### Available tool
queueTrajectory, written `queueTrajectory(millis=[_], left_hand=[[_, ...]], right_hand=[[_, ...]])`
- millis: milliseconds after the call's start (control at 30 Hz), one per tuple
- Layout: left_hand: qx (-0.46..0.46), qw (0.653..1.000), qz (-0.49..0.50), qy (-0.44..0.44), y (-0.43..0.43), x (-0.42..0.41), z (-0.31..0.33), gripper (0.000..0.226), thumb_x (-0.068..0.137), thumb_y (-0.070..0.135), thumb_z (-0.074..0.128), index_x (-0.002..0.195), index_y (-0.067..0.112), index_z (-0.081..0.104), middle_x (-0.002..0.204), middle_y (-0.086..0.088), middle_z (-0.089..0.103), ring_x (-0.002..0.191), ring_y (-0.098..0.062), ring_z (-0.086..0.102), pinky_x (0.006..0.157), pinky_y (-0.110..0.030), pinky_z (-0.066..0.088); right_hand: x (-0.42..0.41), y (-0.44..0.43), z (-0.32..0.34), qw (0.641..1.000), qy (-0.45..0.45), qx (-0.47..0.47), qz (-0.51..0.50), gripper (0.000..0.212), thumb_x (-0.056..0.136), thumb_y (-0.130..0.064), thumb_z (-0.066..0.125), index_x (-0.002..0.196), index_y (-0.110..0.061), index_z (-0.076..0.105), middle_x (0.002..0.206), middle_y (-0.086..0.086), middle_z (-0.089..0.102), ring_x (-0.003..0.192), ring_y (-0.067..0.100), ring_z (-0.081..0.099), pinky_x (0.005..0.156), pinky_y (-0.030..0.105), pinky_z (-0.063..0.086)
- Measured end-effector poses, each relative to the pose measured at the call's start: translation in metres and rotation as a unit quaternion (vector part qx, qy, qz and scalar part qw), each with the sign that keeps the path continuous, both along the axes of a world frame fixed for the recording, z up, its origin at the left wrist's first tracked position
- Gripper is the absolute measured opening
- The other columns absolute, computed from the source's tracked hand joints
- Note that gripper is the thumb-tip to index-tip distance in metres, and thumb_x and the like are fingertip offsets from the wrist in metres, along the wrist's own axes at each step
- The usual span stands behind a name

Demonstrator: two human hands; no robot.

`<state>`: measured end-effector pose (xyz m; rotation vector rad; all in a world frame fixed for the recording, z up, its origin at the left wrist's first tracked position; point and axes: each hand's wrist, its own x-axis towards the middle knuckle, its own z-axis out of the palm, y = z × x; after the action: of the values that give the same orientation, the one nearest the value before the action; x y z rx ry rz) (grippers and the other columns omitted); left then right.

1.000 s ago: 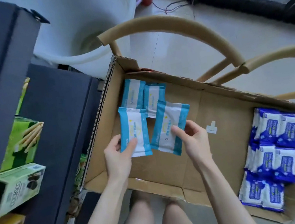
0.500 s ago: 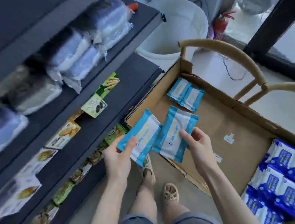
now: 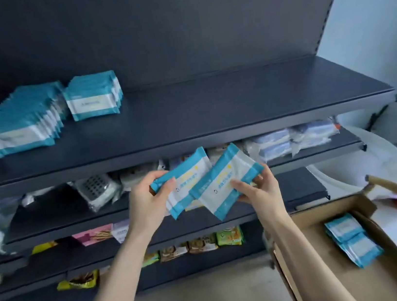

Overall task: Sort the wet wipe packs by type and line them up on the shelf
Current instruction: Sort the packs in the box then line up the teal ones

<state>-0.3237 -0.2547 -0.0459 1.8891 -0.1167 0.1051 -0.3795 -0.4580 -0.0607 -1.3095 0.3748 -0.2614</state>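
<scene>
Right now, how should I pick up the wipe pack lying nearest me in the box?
Reach down from above: the near pack lies flat on the floor of the cardboard box. Pinch its two long edges near the closer end, since the other pack seems to overlap its far end.

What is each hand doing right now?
Left hand: grips one teal wet wipe pack by its end.
Right hand: holds a second teal pack, overlapping the first.

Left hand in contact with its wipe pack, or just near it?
Touching. The head view shows the left hand gripping the left wipe pack: the thumb lies on its front near the teal end, and the fingers curl round that end.
</scene>
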Motion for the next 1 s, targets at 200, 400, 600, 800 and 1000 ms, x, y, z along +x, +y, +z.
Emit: queueTrajectory(millis=[200, 400, 600, 800, 1000], left_hand=[[0.055, 0.997, 0.015, -0.044, 0.106, 0.053, 0.034, 0.005, 0.084, 0.014, 0.069, 0.088, 0.015, 0.066, 0.081, 0.005, 0.067, 0.070, -0.007, 0.059, 0.055, -0.019, 0.044], [0.089, 0.993, -0.030, -0.069, 0.176, 0.127, 0.059, 0.008, 0.082, 0.013, 0.072, 0.080, 0.018, 0.065, 0.078, 0.006, 0.067, 0.066, -0.003, 0.058, 0.056, -0.015, 0.042], [0.117, 0.988, -0.061, -0.079, 0.206, 0.197, 0.080, 0.007, 0.080, 0.012, 0.073, 0.081, 0.012, 0.066, 0.081, 0.007, 0.065, 0.076, -0.004, 0.057, 0.069, -0.016, 0.041], [0.192, 0.976, -0.060, -0.081, 0.209, 0.268, 0.090, 0.012, 0.079, 0.014, 0.075, 0.083, 0.013, 0.064, 0.096, 0.005, 0.064, 0.089, -0.013, 0.056, 0.077, -0.027, 0.041], [0.301, 0.948, -0.054, -0.094, 0.200, 0.314, 0.101, 0.011, 0.082, 0.014, 0.072, 0.086, 0.009, 0.063, 0.090, -0.001, 0.065, 0.090, -0.022, 0.061, 0.075, -0.030, 0.046]], right_hand=[[0.063, 0.094, 0.026, 0.999, -0.010, -0.001, 0.032, 0.024, 0.084, 0.001, 0.066, 0.100, -0.012, 0.054, 0.098, 0.009, 0.069, 0.084, 0.014, 0.070, 0.060, 0.027, 0.057], [0.129, 0.162, 0.042, 0.998, -0.032, -0.043, -0.015, 0.015, 0.084, -0.003, 0.068, 0.091, -0.003, 0.056, 0.082, 0.007, 0.069, 0.069, 0.011, 0.069, 0.057, 0.021, 0.055], [0.183, 0.190, 0.058, 0.996, -0.036, -0.080, -0.022, 0.017, 0.083, -0.002, 0.068, 0.090, -0.007, 0.053, 0.091, 0.010, 0.068, 0.082, 0.018, 0.069, 0.059, 0.021, 0.055], [0.242, 0.198, 0.067, 0.992, -0.050, -0.119, 0.001, 0.031, 0.084, 0.002, 0.066, 0.108, -0.009, 0.051, 0.097, 0.002, 0.064, 0.087, 0.015, 0.067, 0.058, 0.024, 0.057], [0.299, 0.199, 0.059, 0.983, -0.035, -0.175, 0.041, 0.021, 0.084, 0.003, 0.065, 0.091, -0.014, 0.053, 0.097, 0.005, 0.066, 0.090, 0.018, 0.067, 0.060, 0.025, 0.057]])
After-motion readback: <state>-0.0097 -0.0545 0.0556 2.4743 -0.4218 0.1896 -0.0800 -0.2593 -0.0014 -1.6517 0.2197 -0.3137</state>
